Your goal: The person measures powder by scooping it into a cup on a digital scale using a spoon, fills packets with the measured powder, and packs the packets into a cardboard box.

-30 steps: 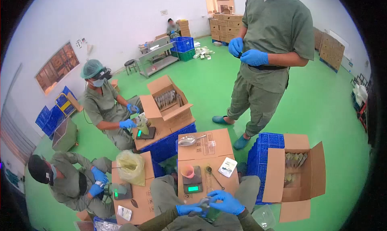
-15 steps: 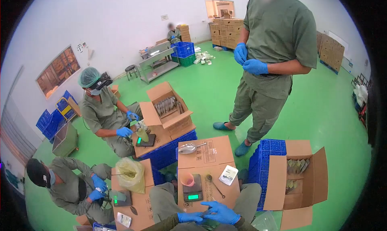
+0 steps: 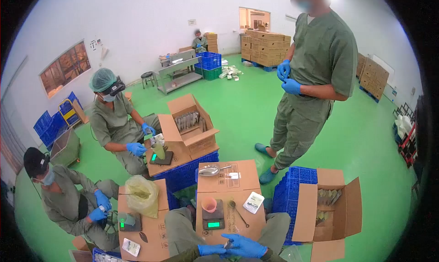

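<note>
At the bottom of the head view, my left hand (image 3: 211, 249) and my right hand (image 3: 246, 246), both in blue gloves, meet over my lap. Their fingers are closed around a small greyish thing (image 3: 227, 244), mostly hidden and too small to name. Just beyond them is a cardboard box top (image 3: 228, 182). On it are a digital scale (image 3: 214, 224) with a lit green display and a pink cup (image 3: 209, 204) on its plate. To the right of the scale lie a long-handled spoon (image 3: 239, 212) and a white printed pouch (image 3: 253, 202). A metal scoop (image 3: 209, 170) rests at the far end.
An open carton (image 3: 305, 211) with several pouches stands on blue crates (image 3: 292, 189) to my right. Two seated co-workers are at the left, near a yellowish plastic bag (image 3: 141, 195) and another open carton (image 3: 171, 129). A person in green (image 3: 315, 65) stands ahead.
The view has tilted up slightly, so the room sits lower in it. My hands stay together over my lap, and the small greyish thing between them shows more clearly.
</note>
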`<state>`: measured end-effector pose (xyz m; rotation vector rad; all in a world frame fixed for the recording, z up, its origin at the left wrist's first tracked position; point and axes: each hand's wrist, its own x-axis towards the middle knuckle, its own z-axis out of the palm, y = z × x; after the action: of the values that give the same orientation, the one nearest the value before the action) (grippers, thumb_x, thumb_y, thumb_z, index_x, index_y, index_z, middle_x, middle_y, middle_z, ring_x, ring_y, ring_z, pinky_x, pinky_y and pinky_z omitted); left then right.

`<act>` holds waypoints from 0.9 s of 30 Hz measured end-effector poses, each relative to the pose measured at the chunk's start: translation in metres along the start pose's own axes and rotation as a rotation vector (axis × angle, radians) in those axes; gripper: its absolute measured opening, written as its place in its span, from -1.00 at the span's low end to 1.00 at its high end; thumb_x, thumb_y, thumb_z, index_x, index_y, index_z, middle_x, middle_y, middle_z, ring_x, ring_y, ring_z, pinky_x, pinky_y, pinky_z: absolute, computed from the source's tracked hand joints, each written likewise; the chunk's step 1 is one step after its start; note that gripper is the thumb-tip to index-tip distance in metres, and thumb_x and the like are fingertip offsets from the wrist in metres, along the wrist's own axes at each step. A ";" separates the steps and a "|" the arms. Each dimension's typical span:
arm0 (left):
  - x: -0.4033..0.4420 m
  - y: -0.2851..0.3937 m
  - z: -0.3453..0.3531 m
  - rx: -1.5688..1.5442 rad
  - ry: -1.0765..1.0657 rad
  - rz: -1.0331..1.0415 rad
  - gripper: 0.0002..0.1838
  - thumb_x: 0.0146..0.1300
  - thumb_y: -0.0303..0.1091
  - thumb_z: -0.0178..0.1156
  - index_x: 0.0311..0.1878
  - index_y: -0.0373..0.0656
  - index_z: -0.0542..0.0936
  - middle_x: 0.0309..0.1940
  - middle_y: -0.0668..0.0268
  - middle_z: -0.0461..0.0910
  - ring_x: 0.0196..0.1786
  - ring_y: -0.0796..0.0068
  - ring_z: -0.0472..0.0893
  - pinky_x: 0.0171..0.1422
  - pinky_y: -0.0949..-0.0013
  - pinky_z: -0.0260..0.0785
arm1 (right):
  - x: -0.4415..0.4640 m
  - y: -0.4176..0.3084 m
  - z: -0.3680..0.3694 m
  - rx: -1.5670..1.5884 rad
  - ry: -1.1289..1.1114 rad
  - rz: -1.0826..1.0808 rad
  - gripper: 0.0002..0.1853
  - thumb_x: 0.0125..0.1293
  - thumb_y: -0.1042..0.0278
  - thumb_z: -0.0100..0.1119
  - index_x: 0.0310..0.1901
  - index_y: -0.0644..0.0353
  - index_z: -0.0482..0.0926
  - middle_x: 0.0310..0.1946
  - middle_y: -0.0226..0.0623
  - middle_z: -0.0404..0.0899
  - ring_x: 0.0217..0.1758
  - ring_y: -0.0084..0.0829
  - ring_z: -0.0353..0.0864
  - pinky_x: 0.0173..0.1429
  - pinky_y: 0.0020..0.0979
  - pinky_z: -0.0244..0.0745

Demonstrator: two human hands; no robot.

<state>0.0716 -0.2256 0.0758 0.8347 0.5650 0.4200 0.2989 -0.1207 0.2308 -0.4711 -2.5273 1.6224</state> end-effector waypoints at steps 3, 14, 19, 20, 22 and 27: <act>0.006 -0.026 -0.011 0.021 0.015 0.009 -0.21 0.47 0.15 0.15 0.54 -0.18 0.23 0.19 0.28 0.44 0.05 0.49 0.45 0.13 0.33 0.37 | -0.002 -0.005 0.003 -0.032 0.001 -0.011 -0.36 0.44 0.19 0.27 0.46 0.21 0.32 0.15 -0.09 0.60 0.15 -0.14 0.61 0.43 -0.19 0.36; -0.013 0.050 0.043 0.480 0.362 0.290 -0.32 0.24 0.03 0.43 0.22 -0.27 0.46 0.08 0.17 0.57 0.11 0.37 0.53 0.21 0.21 0.40 | -0.016 0.002 0.003 0.223 0.156 0.036 -0.52 0.52 0.14 0.12 0.30 0.30 0.53 0.46 -0.06 0.38 0.47 -0.21 0.39 0.54 -0.16 0.27; -0.025 0.089 0.069 0.685 0.490 0.199 -0.27 0.13 0.09 0.49 0.20 -0.20 0.48 -0.04 0.05 0.64 -0.01 0.20 0.65 0.12 0.14 0.48 | -0.026 0.053 0.021 0.423 0.159 0.225 -0.54 0.56 0.12 0.02 0.24 0.32 0.59 0.34 -0.12 0.53 0.32 -0.31 0.51 0.45 -0.23 0.35; -0.028 0.098 0.076 0.737 0.516 0.163 -0.27 0.11 0.09 0.49 0.21 -0.18 0.49 -0.03 0.04 0.64 0.00 0.18 0.66 0.13 0.13 0.48 | -0.029 0.058 0.023 0.420 0.120 0.302 -0.55 0.56 0.13 0.03 0.23 0.32 0.59 0.27 -0.14 0.58 0.26 -0.35 0.54 0.42 -0.25 0.38; -0.025 0.099 0.074 0.774 0.549 0.132 -0.23 0.04 0.15 0.49 0.21 -0.13 0.51 -0.01 0.03 0.66 0.03 0.10 0.68 0.14 0.10 0.50 | -0.034 0.065 0.028 0.379 0.083 0.383 -0.57 0.56 0.14 0.02 0.20 0.33 0.60 0.14 -0.17 0.66 0.15 -0.40 0.59 0.35 -0.28 0.44; 0.000 0.100 0.068 0.991 0.549 0.084 -0.26 -0.01 0.18 0.48 0.15 -0.08 0.57 -0.06 0.04 0.70 -0.06 0.00 0.72 0.04 0.04 0.55 | -0.017 0.075 0.043 0.238 0.066 0.320 -0.64 0.48 0.24 0.07 0.05 0.35 0.68 -0.05 -0.21 0.75 0.00 -0.39 0.65 0.20 -0.26 0.53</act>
<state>0.1009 -0.2036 0.1907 1.7127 1.2980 0.4425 0.3197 -0.1351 0.1463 -0.9199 -2.2597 1.9454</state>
